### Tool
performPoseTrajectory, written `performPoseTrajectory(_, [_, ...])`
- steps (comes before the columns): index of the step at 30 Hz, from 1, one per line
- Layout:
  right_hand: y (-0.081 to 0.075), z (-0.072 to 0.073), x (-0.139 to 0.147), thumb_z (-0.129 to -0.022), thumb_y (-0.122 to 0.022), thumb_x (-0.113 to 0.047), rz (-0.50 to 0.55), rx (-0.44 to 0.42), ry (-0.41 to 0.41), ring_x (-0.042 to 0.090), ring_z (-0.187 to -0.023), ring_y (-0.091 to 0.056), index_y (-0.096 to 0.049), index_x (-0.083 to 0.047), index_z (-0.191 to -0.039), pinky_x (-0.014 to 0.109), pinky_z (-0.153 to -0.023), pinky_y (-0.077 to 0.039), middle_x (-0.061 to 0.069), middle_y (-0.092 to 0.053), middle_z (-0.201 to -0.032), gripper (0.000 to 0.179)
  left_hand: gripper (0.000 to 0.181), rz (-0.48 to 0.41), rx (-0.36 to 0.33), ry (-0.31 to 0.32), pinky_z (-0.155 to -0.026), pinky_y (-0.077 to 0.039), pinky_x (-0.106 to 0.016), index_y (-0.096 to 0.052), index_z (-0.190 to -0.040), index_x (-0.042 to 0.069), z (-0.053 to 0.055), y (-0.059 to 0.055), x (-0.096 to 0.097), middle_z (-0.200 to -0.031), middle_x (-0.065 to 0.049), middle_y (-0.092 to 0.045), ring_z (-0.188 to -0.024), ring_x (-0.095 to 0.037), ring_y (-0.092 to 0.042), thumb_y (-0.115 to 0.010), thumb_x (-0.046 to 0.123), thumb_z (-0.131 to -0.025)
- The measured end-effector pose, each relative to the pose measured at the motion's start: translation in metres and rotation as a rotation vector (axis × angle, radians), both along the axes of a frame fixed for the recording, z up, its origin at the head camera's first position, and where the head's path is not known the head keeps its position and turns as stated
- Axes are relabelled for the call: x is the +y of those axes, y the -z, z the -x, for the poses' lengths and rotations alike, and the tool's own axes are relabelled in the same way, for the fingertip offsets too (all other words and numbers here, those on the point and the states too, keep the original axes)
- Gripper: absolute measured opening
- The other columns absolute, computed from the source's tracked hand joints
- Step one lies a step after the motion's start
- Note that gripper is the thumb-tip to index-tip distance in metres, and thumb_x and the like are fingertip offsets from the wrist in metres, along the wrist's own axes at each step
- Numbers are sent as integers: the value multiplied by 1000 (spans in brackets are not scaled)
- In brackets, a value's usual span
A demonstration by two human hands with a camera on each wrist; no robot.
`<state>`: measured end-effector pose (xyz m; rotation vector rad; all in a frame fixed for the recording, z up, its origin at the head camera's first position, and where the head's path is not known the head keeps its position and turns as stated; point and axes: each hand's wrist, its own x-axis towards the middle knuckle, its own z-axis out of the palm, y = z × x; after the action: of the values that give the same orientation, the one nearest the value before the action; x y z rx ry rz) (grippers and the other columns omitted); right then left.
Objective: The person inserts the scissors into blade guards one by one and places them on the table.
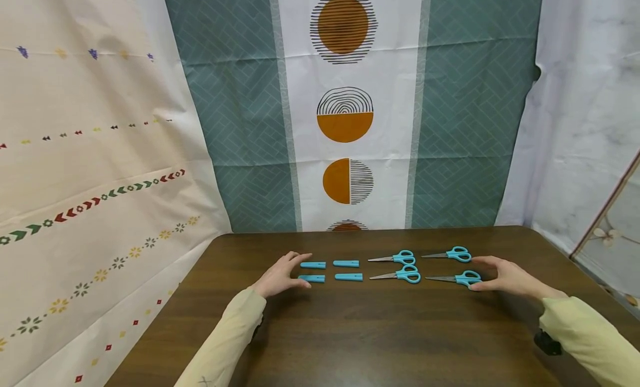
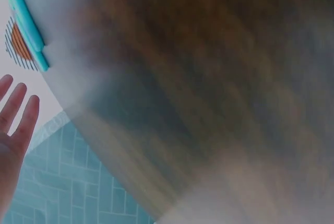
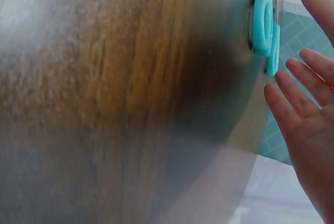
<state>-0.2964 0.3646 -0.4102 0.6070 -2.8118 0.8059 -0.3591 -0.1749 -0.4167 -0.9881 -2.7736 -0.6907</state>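
Several small scissors with light-blue handles lie in two rows on the table, blades pointing left. To their left lie several matching blue blade covers, also in two rows. My left hand point(image 1: 280, 277) is spread at the left end, its fingertips close beside the upper-left cover point(image 1: 314, 265) and the lower-left cover point(image 1: 314, 278). At the right end, my right hand point(image 1: 512, 279) has thumb and fingers apart. Its thumb is right at the handle of the lower-right scissors point(image 1: 468, 278); the fingers are near the upper-right scissors point(image 1: 459, 254). Neither hand grips anything. The right wrist view shows scissor handles point(image 3: 262, 20) past the fingers.
Between the hands are two more covers, an upper one point(image 1: 346, 263) and a lower one point(image 1: 349, 277), and two more scissors point(image 1: 404, 257). The brown wooden table point(image 1: 380, 337) ends at a patterned curtain point(image 1: 250, 115) behind, with pale cloth point(image 1: 100, 154) on the left.
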Motion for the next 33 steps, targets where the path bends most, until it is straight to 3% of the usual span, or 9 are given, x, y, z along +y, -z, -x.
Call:
performPoseTrajectory(8, [6,5,-1,-70,-78,-32,-12,20,-20,43,-105,-47,-51,9,-119,54,-80,-39,26,-52,-115,69,74,11,-21,31,-86,-39,-41,-45,-133,11,6,6,6,-115,-11,-47,-103,-23,-44,-71,45,-73])
performPoseTrajectory(13, [9,6,-4,-69,-78,-33,-15,18,-26,41,-105,-48,-51,9,-118,51,-80,-39,24,-54,-114,70,69,-42,-73,52,-85,-40,-40,-50,-128,5,9,7,7,-113,-12,-49,-101,-26,-48,-70,44,-75])
performPoseTrajectory(22, [13,8,-4,-68,-79,-34,-42,30,-8,44,-104,-47,-53,11,-116,54,-80,-38,26,-54,-112,71,59,-61,-125,52,-80,-42,-37,-56,-120,2,11,10,8,-108,-9,-52,-94,-24,-50,-73,36,-75])
performPoseTrajectory(33, [17,11,-7,-66,-80,-33,-48,35,-1,34,-95,-52,-55,9,-113,48,-76,-42,18,-57,-106,67,52,-69,-143,26,-80,-42,-37,-61,-113,0,13,10,12,-103,-10,-55,-93,-24,-51,-75,31,-74])
